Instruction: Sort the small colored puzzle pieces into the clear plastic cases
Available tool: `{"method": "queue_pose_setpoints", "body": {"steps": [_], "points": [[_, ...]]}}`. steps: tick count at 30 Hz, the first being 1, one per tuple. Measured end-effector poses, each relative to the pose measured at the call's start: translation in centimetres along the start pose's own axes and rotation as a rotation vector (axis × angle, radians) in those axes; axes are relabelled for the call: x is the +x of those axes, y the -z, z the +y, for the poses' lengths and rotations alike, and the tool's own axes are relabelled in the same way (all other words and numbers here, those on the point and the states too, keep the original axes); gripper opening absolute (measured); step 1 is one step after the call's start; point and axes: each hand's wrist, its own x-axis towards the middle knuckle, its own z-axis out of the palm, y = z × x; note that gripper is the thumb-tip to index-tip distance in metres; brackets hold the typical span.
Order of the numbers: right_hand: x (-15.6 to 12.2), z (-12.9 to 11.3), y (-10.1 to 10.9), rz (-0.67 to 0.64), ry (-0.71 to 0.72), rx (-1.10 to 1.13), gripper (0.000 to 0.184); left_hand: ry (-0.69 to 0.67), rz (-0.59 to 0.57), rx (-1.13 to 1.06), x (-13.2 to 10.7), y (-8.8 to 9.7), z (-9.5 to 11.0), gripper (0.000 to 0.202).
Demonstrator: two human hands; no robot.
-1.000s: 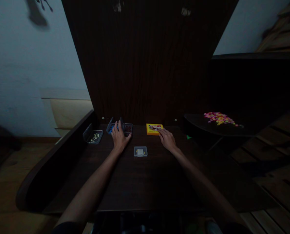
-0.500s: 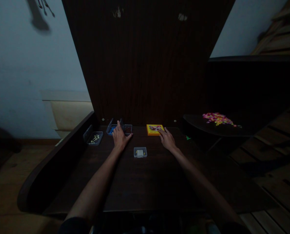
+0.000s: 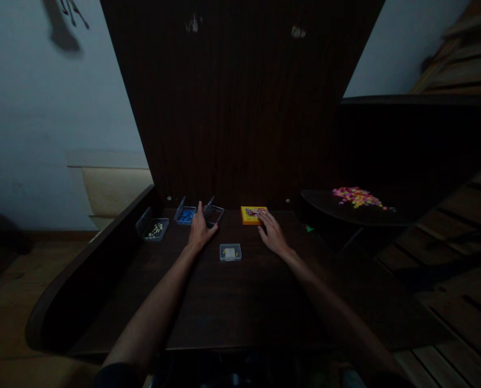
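Note:
My left hand [image 3: 201,230] is around a small clear plastic box [image 3: 217,214] with dark pieces in it, its thumb at the near side and fingers at the left. That box stands at an angle with its lid raised. Just left of my fingers, another lidded box [image 3: 185,215] holds blue pieces. My right hand [image 3: 273,235] rests with its fingers loosely stretched over the right end of a yellow printed box [image 3: 249,216]; the thumb lies apart. Between my forearms sits a closed clear box [image 3: 230,253] with a white label and some yellow bits.
An open box [image 3: 156,230] of pale pieces is by the raised left edge [image 3: 90,269] of the dark table. Pink and yellow pieces [image 3: 359,197] are heaped on a side shelf at right. Something small and green [image 3: 309,228] lies below it. A tall dark panel [image 3: 240,108] rises behind.
The box of dark pieces has turned at my left hand, and its lid now leans to the right. My right hand's fingers have spread slightly on the yellow box. The view has shifted a little.

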Motion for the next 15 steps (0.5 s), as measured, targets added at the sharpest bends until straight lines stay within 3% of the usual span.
{"method": "queue_pose_setpoints", "body": {"steps": [8, 15], "points": [[0.1, -3.7, -1.0, -0.078, 0.027, 0.148, 0.055, -0.173, -0.188, -0.126, -0.3, 0.8, 0.0, 0.078], [0.1, -4.4, -1.6, -0.159, 0.075, 0.169, 0.066, -0.328, -0.335, -0.168, -0.8, 1.5, 0.5, 0.061]]}}
